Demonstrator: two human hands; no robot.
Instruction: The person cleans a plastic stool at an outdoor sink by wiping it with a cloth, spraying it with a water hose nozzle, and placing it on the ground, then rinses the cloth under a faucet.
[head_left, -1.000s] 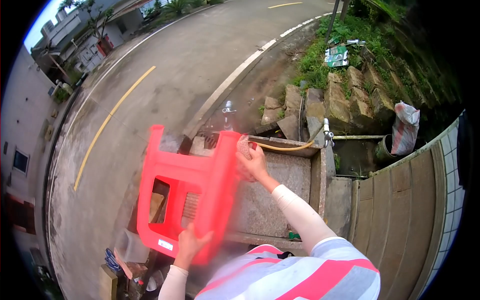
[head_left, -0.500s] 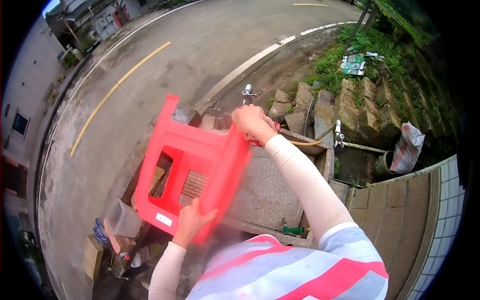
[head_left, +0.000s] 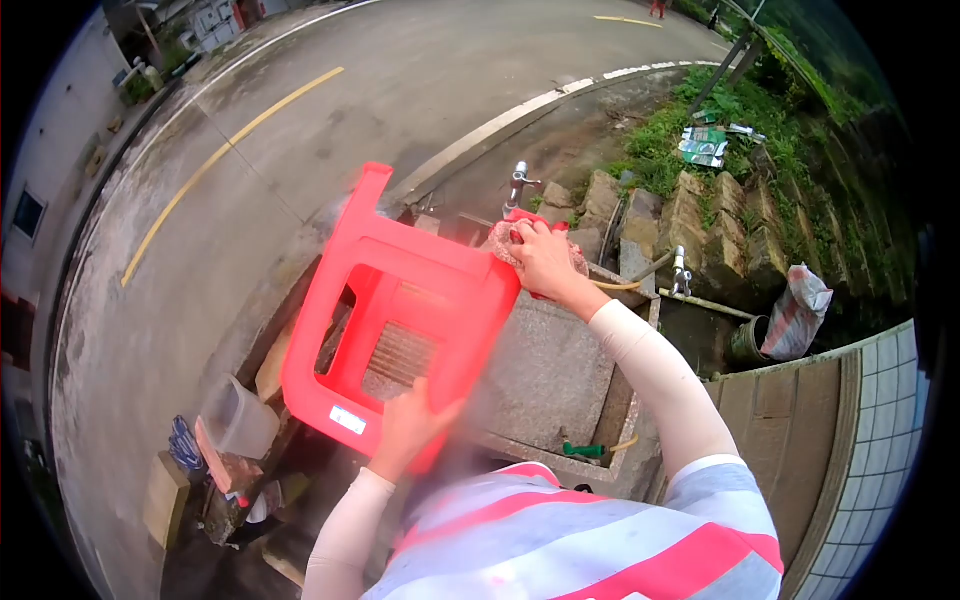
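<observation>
A red plastic stool (head_left: 415, 250) is held tilted on its side over a stone sink (head_left: 545, 370). My left hand (head_left: 408, 425) grips its lower edge, near a white label (head_left: 348, 419). At the stool's upper right leg, my right hand (head_left: 545, 262) is closed on a pinkish mesh cloth (head_left: 505, 243), which lies against the red plastic. A metal tap (head_left: 518, 188) stands just beyond the right hand. Part of the sink is hidden behind the stool.
A second tap (head_left: 681, 272) is at the sink's right corner, and a green hose nozzle (head_left: 583, 450) lies at its near edge. A clear plastic container (head_left: 240, 420) sits lower left. Stone blocks, a striped sack (head_left: 799, 312) and a bucket (head_left: 748, 340) are to the right.
The right hand has turned and moved slightly right and down, showing more of the cloth. The stool has shifted a little right in view, with my left hand still on it.
</observation>
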